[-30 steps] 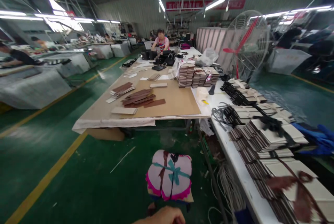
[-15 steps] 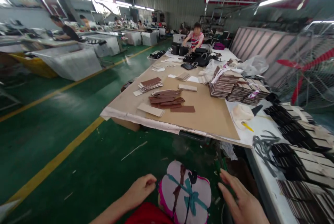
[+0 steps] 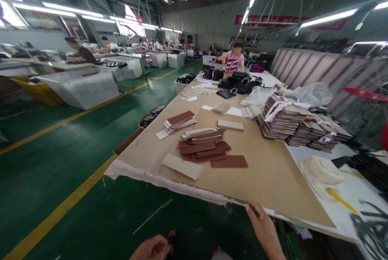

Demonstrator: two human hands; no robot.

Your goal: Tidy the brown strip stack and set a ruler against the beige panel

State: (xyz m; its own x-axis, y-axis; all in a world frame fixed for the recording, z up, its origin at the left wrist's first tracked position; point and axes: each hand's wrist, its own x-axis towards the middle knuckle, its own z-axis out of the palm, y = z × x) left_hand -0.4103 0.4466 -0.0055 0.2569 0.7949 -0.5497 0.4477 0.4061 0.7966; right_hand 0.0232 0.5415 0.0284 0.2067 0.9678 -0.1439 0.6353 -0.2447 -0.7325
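where the cardboard sheet ends on my side, my right hand comes up from below, fingers stretched flat and close together, tips right at that edge, gripping nothing. the pile of brown pieces lies farther in on the sheet, well apart from both hands. my left hand sits low and curled; i cannot tell whether it holds anything.

Below the tabletop, the left hand is cut by the picture's bottom edge, its grip on a small dark thing unclear, the right hand loses its wrist there, and right of the tabletop a red fan is blurred.
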